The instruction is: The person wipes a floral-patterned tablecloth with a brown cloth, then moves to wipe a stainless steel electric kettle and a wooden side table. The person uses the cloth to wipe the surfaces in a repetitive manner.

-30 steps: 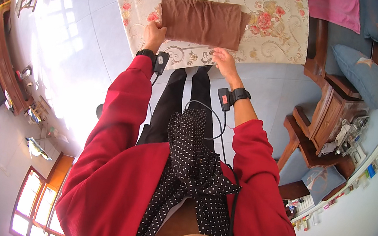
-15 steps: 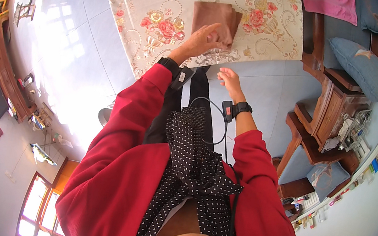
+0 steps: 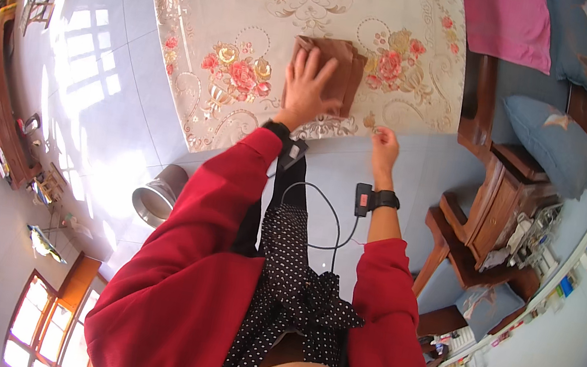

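Cloth (image 3: 343, 78) (folded) under left hand (image 3: 307, 94).

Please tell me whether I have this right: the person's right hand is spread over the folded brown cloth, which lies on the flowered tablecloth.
Not quite: in the head view, it is the left hand that is spread over the folded brown cloth, which lies on the flowered tablecloth.
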{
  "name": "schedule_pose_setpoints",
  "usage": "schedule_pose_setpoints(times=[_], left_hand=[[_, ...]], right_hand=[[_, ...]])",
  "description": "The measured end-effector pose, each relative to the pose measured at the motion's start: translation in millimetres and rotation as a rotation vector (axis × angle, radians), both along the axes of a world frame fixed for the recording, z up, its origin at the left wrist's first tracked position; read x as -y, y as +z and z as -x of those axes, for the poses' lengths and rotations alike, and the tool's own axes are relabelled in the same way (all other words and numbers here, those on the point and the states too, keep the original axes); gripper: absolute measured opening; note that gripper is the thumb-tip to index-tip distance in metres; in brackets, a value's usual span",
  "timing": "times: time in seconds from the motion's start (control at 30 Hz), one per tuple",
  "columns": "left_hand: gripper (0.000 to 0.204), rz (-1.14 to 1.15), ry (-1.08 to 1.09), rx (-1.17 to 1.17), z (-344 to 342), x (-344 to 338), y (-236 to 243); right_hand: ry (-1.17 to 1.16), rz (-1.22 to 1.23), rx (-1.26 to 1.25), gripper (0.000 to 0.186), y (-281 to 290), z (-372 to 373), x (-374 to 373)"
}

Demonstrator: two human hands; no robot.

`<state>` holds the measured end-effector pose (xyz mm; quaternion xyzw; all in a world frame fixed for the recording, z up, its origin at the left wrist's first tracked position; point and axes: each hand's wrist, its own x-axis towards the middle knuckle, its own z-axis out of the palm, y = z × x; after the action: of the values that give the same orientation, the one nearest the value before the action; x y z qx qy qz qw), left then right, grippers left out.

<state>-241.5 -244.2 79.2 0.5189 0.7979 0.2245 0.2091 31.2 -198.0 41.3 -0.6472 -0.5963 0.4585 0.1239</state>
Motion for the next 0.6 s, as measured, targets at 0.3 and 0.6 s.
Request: schedule_pose_setpoints(times=[0.3,0.6], left_hand=[[0.061,-0.018,-0.166,-0.257,104,2,-47],[0.06,0.146,0.806,-0.355,254,-41,-70]], right_hand=[[0.229,0.044,0.357,0.056,8,9,-71],[0.288,0.087,0.462,0.06,30,30,-77]])
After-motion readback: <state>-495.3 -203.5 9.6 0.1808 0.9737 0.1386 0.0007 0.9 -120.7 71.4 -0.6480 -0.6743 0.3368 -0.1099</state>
